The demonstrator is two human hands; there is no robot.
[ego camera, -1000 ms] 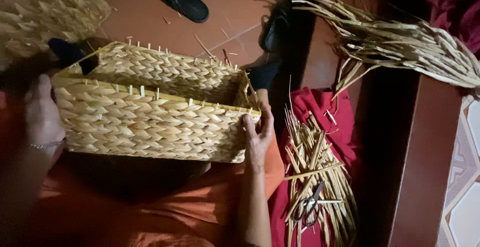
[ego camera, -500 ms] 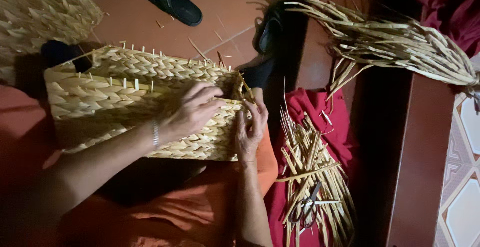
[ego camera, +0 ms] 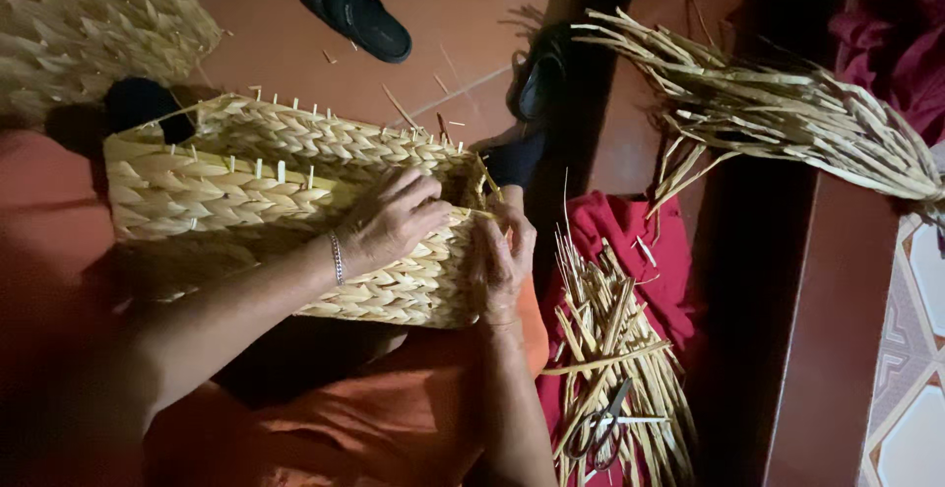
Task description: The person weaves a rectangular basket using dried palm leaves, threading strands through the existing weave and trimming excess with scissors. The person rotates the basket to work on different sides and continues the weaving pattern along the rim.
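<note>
Both hands sit on the rectangular woven straw basket [ego camera: 266,201]: left hand [ego camera: 394,221] fingers spread flat, right hand [ego camera: 500,260] fingers pinching its corner rim.

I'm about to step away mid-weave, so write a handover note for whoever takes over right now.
Left hand: flat on the woven basket, fingers at its right top corner.
Right hand: gripping that same corner's end wall.
Basket lies across the lap, walls woven, cut strand ends still poking up along the rim.
Loose straw strips and scissors lie on the red cloth to the right; a dried bundle lies further off.
Left: the rim's stubs remain untrimmed.
</note>
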